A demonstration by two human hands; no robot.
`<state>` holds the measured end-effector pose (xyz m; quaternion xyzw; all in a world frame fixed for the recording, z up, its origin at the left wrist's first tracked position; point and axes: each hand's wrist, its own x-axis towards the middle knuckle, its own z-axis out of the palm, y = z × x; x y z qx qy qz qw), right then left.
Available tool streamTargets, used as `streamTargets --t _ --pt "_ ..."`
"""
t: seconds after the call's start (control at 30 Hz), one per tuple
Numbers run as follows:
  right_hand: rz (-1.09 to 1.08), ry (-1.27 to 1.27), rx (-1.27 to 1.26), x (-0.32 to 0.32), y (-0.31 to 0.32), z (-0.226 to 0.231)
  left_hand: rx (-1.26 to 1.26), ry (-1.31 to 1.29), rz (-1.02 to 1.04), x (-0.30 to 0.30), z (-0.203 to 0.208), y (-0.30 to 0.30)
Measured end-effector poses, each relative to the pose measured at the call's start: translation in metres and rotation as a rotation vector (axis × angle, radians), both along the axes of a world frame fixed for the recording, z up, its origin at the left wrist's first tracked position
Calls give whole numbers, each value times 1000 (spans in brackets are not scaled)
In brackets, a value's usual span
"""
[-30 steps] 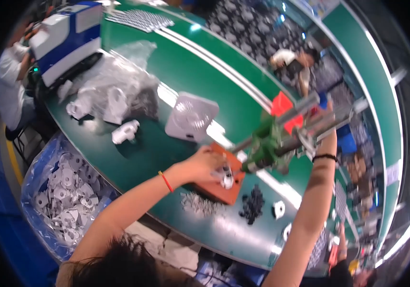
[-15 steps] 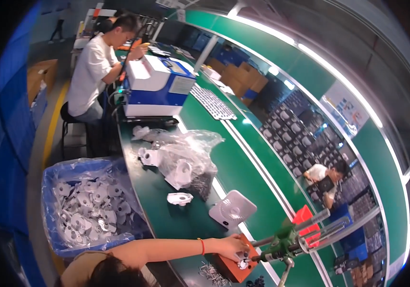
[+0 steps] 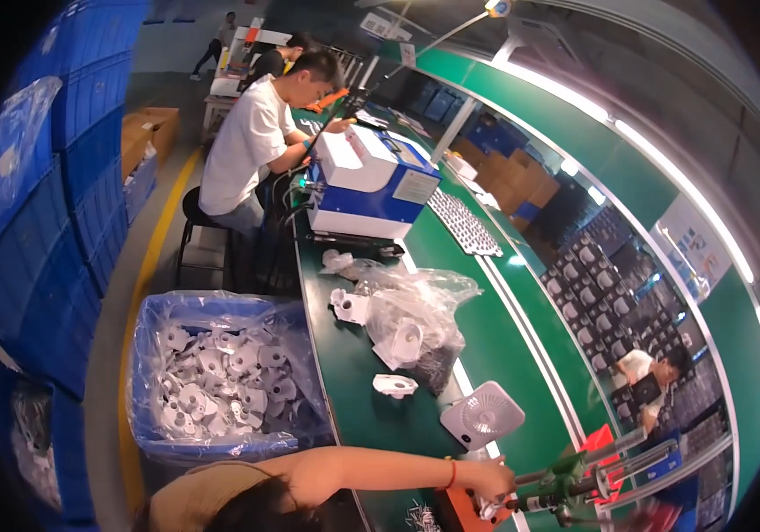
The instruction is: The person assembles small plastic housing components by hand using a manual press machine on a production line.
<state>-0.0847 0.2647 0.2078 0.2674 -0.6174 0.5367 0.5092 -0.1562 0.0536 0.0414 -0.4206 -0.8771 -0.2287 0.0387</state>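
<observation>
My left grip (image 3: pixel 492 481) is over the fixture block (image 3: pixel 467 507), left of the lever press (image 3: pixel 566 490). Farther up the desk (image 3: pixel 353 403) come a fan housing (image 3: pixel 484 415), plastic bag (image 3: pixel 429 306), then boxy machine (image 3: pixel 369 191). Left of the desk, a crate (image 3: pixel 220 449) holds plastic parts (image 3: pixel 220 381).

Bare left arm (image 3: pixel 380 468) stretched across to the right, elbow (image 3: pixel 334 461) gently bent, wrist (image 3: pixel 441 473) nearly level, bare left grip (image 3: pixel 490 481) knuckles up, fingers (image 3: pixel 503 487) curled downward, fingertips unclear.
</observation>
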Motion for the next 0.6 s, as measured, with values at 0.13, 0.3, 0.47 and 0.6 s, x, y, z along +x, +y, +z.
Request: streamTargets --t 0.13,0.3,0.47,0.6 --pt "531 -689 -46 -171 47 -3 -87 232 265 -15 37 -30" --pt "762 -787 -457 -182 62 -53 -96 102 495 -72 112 -100" --pt "52 -755 -55 -68 108 -94 102 241 811 -182 52 -104" --pt "-437 -650 392 -26 158 -172 -7 99 867 -205 -1 -131"
